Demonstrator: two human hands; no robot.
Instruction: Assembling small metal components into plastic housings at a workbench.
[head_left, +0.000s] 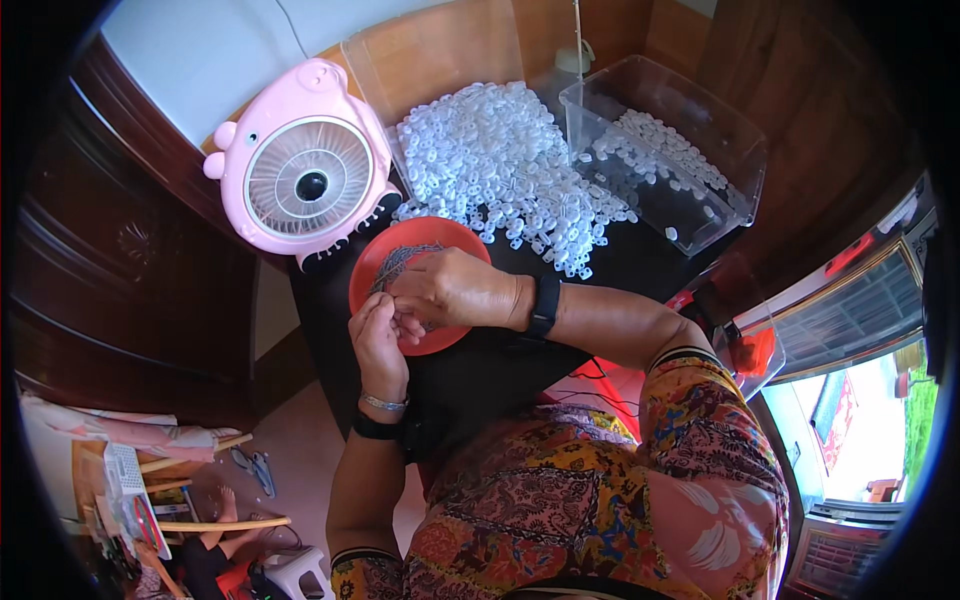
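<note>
Over a red-orange bowl [456,236] on the dark table, my two hands meet at the fingertips. The bowl holds many thin grey metal pieces [398,262] that look like small nails or pins. My left hand [378,345] is at the bowl's near left rim, its fingers pinched together. From the right, my right hand [455,288] reaches across the bowl with its fingers curled down against the left ones. Whatever the fingers hold is hidden or too small to name. Just beyond the bowl spreads a large heap of small white plastic pieces [490,150] with holes.
A pink pig-shaped fan [305,185] stands left of the bowl. At the back right, a clear plastic bin [735,205] contains more white pieces [670,145]. Clear panels [440,50] rise behind the heap. Another person's legs [228,530] show at lower left, beside a white stool [300,575].
</note>
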